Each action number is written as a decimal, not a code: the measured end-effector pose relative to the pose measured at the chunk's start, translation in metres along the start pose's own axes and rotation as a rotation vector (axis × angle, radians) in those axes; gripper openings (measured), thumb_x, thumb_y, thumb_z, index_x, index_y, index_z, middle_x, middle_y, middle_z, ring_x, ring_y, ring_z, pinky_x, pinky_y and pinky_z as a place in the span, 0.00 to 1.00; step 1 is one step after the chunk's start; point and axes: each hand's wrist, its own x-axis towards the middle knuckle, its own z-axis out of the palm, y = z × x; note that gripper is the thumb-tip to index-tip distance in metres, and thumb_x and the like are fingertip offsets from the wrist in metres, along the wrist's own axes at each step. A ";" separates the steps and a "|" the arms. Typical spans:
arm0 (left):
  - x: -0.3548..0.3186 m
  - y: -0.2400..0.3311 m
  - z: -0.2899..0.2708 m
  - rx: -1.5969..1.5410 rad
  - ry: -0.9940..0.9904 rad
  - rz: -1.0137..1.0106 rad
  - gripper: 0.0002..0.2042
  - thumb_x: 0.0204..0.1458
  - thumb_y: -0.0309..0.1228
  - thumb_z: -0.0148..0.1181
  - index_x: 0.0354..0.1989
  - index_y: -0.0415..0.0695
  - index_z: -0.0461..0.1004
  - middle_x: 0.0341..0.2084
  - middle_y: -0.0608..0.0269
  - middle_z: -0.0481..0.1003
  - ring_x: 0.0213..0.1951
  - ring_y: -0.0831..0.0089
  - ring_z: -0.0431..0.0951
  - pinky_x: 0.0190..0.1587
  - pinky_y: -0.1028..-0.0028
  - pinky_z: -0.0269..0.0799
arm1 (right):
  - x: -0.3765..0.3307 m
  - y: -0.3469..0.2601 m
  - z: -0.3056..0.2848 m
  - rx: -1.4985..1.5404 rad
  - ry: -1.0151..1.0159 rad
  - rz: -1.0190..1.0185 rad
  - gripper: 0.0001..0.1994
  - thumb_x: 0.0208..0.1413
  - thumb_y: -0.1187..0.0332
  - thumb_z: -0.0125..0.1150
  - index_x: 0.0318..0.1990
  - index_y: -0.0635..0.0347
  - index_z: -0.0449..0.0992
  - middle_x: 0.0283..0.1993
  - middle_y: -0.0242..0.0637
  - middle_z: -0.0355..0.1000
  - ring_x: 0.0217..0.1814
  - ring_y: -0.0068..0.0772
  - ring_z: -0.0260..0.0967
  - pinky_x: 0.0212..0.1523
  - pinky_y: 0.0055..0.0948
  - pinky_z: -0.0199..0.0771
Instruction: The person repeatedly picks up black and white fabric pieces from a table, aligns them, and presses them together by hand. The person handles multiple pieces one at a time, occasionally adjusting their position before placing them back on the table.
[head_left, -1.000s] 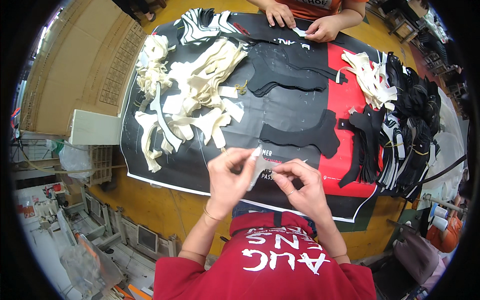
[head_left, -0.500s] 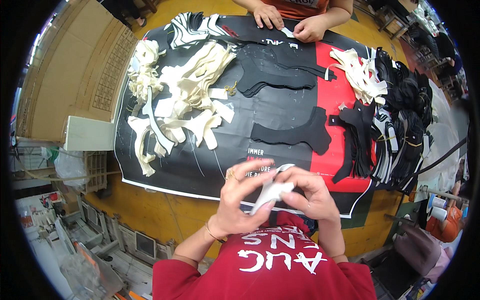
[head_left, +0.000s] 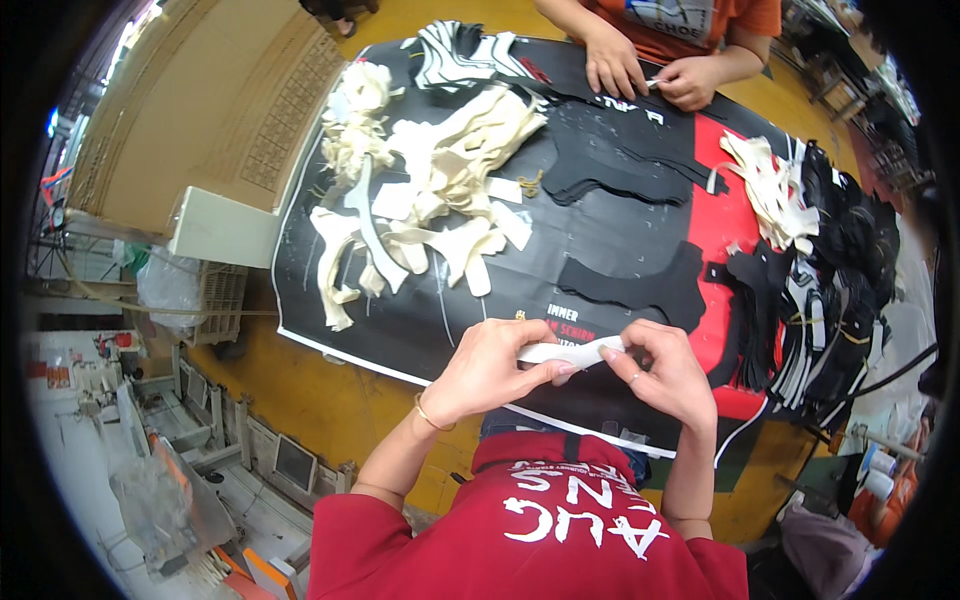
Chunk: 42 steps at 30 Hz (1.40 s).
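Both of my hands hold one thin white strip (head_left: 572, 352) of cut material just above the near edge of the black and red table mat (head_left: 640, 240). My left hand (head_left: 490, 368) pinches its left end, and my right hand (head_left: 672, 372) pinches its right end. The strip lies roughly level between them. A flat black cut piece (head_left: 640, 283) rests on the mat just beyond my hands.
A heap of cream cut pieces (head_left: 430, 190) covers the mat's far left. Black and white pieces (head_left: 830, 270) are stacked along the right side. Another person's hands (head_left: 650, 75) work at the far edge. A cardboard box (head_left: 200, 110) stands at the left.
My hands have drawn the white strip out flat and level between them; half a second ago it was bunched between closer hands. The view has tilted slightly toward the table.
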 end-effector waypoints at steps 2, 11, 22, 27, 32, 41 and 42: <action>-0.007 -0.008 -0.010 -0.149 0.007 -0.143 0.15 0.54 0.42 0.68 0.34 0.41 0.81 0.23 0.53 0.79 0.26 0.58 0.82 0.30 0.65 0.74 | 0.020 -0.001 0.012 -0.013 -0.023 -0.038 0.13 0.58 0.63 0.65 0.32 0.67 0.78 0.27 0.43 0.73 0.26 0.42 0.74 0.30 0.37 0.72; -0.012 -0.055 -0.002 0.559 0.441 -0.140 0.21 0.55 0.45 0.66 0.50 0.43 0.77 0.44 0.57 0.78 0.50 0.60 0.76 0.62 0.55 0.59 | 0.118 -0.018 0.062 -0.624 0.199 -0.265 0.13 0.54 0.64 0.63 0.46 0.55 0.77 0.41 0.41 0.73 0.47 0.43 0.73 0.44 0.41 0.71; -0.031 -0.067 0.043 0.499 0.538 -0.086 0.16 0.53 0.36 0.69 0.49 0.45 0.80 0.55 0.58 0.75 0.60 0.62 0.73 0.69 0.49 0.47 | 0.161 -0.019 0.112 -0.594 0.218 -0.782 0.06 0.50 0.68 0.62 0.36 0.53 0.80 0.50 0.38 0.73 0.54 0.37 0.69 0.47 0.35 0.67; -0.031 -0.072 0.043 0.457 0.553 -0.081 0.15 0.54 0.35 0.67 0.48 0.45 0.79 0.55 0.57 0.76 0.61 0.62 0.72 0.69 0.52 0.48 | 0.143 -0.013 0.084 0.104 0.211 -0.521 0.05 0.54 0.71 0.68 0.38 0.56 0.81 0.42 0.34 0.75 0.44 0.30 0.73 0.42 0.29 0.71; -0.026 -0.056 0.032 0.330 0.815 0.084 0.10 0.49 0.27 0.70 0.41 0.46 0.82 0.48 0.61 0.79 0.46 0.66 0.78 0.59 0.63 0.59 | 0.107 -0.009 0.055 0.915 0.148 -0.062 0.08 0.63 0.70 0.66 0.40 0.67 0.80 0.33 0.27 0.77 0.34 0.12 0.70 0.36 0.16 0.70; 0.006 -0.009 0.010 -0.066 0.757 0.222 0.16 0.47 0.24 0.72 0.46 0.40 0.79 0.44 0.56 0.78 0.41 0.64 0.79 0.40 0.71 0.74 | 0.054 -0.014 0.060 0.182 0.452 -0.220 0.11 0.57 0.75 0.68 0.47 0.68 0.81 0.34 0.39 0.80 0.34 0.24 0.76 0.35 0.26 0.75; 0.009 -0.005 0.012 -0.127 0.706 0.201 0.17 0.47 0.24 0.73 0.46 0.39 0.79 0.43 0.56 0.78 0.40 0.65 0.80 0.38 0.72 0.75 | 0.053 -0.014 0.061 0.046 0.490 -0.344 0.11 0.53 0.76 0.69 0.45 0.66 0.82 0.32 0.42 0.79 0.31 0.33 0.76 0.32 0.29 0.75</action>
